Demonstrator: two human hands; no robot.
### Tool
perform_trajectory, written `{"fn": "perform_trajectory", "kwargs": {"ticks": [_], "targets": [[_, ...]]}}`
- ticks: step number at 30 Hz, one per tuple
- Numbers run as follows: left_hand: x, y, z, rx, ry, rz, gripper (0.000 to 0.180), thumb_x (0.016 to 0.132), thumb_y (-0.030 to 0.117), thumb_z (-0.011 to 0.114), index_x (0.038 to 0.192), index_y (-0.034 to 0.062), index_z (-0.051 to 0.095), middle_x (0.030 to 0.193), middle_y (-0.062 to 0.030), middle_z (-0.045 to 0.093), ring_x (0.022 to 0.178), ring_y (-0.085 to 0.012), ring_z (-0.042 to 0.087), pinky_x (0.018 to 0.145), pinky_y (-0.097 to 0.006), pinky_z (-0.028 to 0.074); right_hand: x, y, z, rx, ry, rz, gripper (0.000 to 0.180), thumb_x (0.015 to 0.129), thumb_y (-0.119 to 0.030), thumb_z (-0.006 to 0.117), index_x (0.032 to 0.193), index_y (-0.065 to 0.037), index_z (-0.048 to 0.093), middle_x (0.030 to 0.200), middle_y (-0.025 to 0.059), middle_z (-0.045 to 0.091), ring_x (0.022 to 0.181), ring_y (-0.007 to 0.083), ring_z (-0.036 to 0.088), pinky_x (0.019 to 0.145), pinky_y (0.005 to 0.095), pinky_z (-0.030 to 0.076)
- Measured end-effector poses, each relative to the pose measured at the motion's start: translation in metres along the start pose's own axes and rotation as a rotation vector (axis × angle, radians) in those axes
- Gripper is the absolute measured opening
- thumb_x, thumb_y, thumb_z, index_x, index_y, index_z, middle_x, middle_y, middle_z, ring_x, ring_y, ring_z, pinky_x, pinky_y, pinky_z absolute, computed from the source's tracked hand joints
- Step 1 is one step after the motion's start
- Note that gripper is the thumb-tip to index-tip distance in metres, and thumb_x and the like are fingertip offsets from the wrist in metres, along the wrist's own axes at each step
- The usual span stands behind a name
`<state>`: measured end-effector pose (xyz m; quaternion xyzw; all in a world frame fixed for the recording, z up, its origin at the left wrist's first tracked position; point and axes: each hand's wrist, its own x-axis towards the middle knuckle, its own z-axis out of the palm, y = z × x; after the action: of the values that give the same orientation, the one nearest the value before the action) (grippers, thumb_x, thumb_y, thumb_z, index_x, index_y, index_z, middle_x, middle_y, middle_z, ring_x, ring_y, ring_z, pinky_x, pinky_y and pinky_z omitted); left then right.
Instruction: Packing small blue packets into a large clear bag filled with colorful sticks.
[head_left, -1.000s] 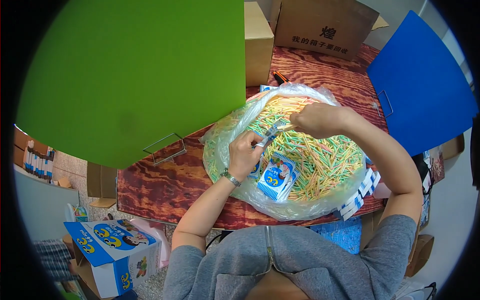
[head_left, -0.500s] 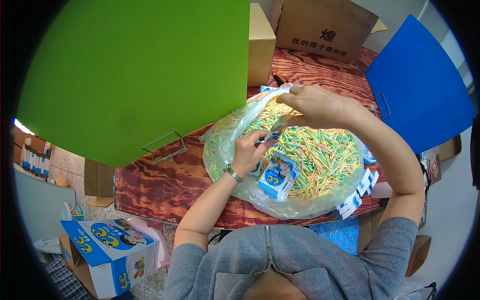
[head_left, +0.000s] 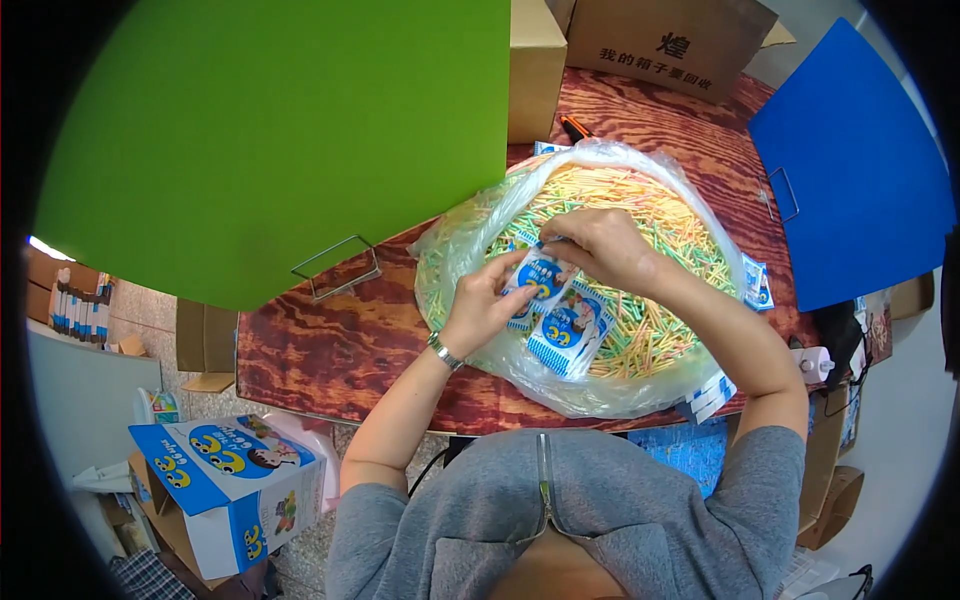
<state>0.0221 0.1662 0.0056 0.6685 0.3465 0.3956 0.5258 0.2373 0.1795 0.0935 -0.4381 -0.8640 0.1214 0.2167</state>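
Note:
A large clear plastic bag (head_left: 600,405) lies spread on the table, full of thin pastel sticks (head_left: 690,225) in yellow, green and pink. Over the sticks my left hand (head_left: 485,308) grips a small blue-and-white packet (head_left: 540,280) between thumb and fingers. My right hand (head_left: 605,245) is closed at the packet's upper edge, its fingertips pinched together; whether a stick is between them is hidden. Just below, another blue-and-white packet (head_left: 568,335) rests on the sticks, with part of one more showing beside it.
A green panel (head_left: 300,150) with a wire stand (head_left: 340,270) is at left, a blue panel (head_left: 850,170) at right. Behind are cardboard boxes (head_left: 537,85) and an orange-black cutter (head_left: 575,128). Packets (head_left: 757,282) lie right of the bag; a printed carton (head_left: 235,455) stands lower left.
My right hand has come down from the bag's far rim to the packet's top edge. The held packet now faces up, and the bag's far rim lies uncovered.

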Motion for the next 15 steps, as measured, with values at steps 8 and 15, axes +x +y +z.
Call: {"fn": "perform_trajectory", "kwargs": {"ticks": [8,15], "targets": [[-0.039,0.018,0.004,1.056,0.152,0.359,0.048,0.079,0.014,0.071,0.124,0.0099,0.058,0.108,-0.0098,0.061,0.099,-0.0285,0.058,0.077,-0.036,0.051,0.004,0.011,0.068,0.066,-0.116,0.024,0.017,0.088,-0.023,0.065,0.097,-0.009,0.064,0.085,0.0130,0.068,0.079,0.0304,0.067,0.068,0.0413,0.053],[-0.036,-0.012,0.006,0.985,-0.076,0.306,0.023,0.080,0.016,0.070,0.103,0.0104,0.067,0.094,-0.0054,0.059,0.087,-0.0251,0.059,0.070,-0.036,0.052,-0.029,0.010,0.023,-0.208,-0.297,0.159,0.037,0.082,-0.042,0.069,0.096,-0.008,0.062,0.086,0.0127,0.063,0.083,0.0337,0.065,0.068,0.0430,0.052]]}}
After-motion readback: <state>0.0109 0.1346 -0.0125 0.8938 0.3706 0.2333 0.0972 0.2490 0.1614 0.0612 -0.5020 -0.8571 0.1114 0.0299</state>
